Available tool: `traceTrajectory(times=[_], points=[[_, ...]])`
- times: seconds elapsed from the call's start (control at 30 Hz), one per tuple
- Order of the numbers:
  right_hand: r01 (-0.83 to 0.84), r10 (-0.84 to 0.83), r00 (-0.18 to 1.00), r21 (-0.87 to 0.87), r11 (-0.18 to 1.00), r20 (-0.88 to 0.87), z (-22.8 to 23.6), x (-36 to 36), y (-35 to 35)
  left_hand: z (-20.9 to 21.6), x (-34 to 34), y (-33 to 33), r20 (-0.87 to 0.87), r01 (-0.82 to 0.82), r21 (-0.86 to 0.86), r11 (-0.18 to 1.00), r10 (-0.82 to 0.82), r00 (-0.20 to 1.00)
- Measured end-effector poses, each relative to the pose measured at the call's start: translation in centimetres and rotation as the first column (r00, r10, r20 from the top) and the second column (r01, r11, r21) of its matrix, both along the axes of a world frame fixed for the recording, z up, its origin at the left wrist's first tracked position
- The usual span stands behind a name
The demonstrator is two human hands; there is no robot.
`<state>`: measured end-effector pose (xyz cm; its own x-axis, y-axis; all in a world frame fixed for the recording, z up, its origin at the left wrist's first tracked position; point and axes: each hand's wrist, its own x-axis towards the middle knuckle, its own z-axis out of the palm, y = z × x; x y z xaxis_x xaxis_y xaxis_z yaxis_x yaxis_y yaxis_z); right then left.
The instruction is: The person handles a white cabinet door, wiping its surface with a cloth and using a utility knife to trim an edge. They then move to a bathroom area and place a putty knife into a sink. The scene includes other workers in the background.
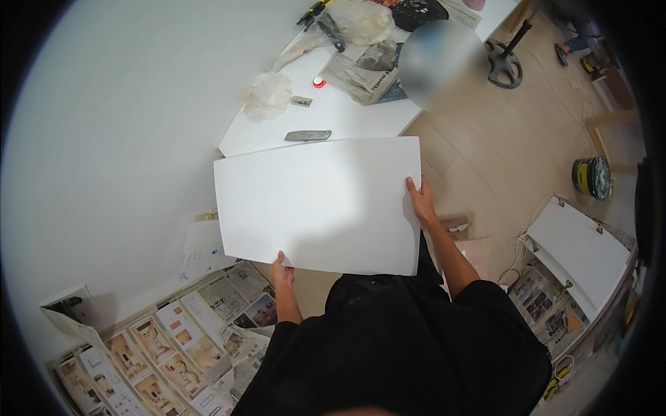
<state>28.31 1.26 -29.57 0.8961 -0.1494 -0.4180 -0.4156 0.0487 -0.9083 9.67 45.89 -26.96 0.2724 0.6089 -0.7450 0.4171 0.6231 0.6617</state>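
Black shirt [402, 347] nearest. Left hand [282, 272] grasping white board [312, 208] at near edge, thumb on top. Right hand [422, 200] grasping its right edge; grip firm-looking. Board before body, far edge by white counter [371, 123]. Beyond, on counter: grey knife [308, 135]; farther, red cap [318, 82].

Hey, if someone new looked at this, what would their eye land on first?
Probably the big white panel in the middle, held by the left hand at its near edge and the right hand at its right edge. Next, perhaps, the grey utility knife on the white tabletop just beyond it, and the printed sheets spread at lower left.
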Motion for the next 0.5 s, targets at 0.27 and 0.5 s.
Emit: traceTrajectory(times=[0.27, 0.5], points=[[0.063, -0.062, 0.996, -0.016, 0.998, 0.061, -0.5, 1.9, 1.5, -0.8, 3.5, 2.8, 0.007, 0.035, 0.108, 0.994, -0.036, 0.999], [0.348, -0.27, 0.918, -0.261, 0.9, 0.29, -0.9, 7.4, -4.0, 1.1, 3.9, -1.6, -0.118, 0.233, 0.594, 0.77, -0.204, 0.972]])
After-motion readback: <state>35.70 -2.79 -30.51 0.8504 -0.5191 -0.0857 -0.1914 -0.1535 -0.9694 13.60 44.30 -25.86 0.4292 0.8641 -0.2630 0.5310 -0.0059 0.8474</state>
